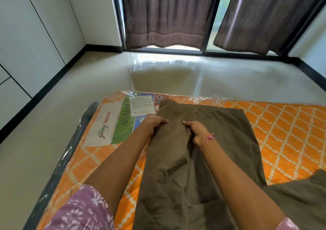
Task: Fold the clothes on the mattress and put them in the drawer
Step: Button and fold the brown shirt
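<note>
Olive-brown garment [185, 159] spread on orange patterned mattress [282, 132], left hand [155, 122] and right hand [197, 130] each gripping a raised fold, fingers curled into cloth, plastic-wrapped label [109, 125] beside.

Matt olive cloth garment [176, 141], seemingly plastic-wrapped mattress [282, 132]

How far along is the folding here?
Early, it seems. The olive-brown garment lies partly spread on the orange mattress. In hand: the left hand and right hand both grip a folded-over strip of it. More olive cloth at the right edge looks unfolded. No finished stack or drawer is in view, so the putting away is left.
</note>
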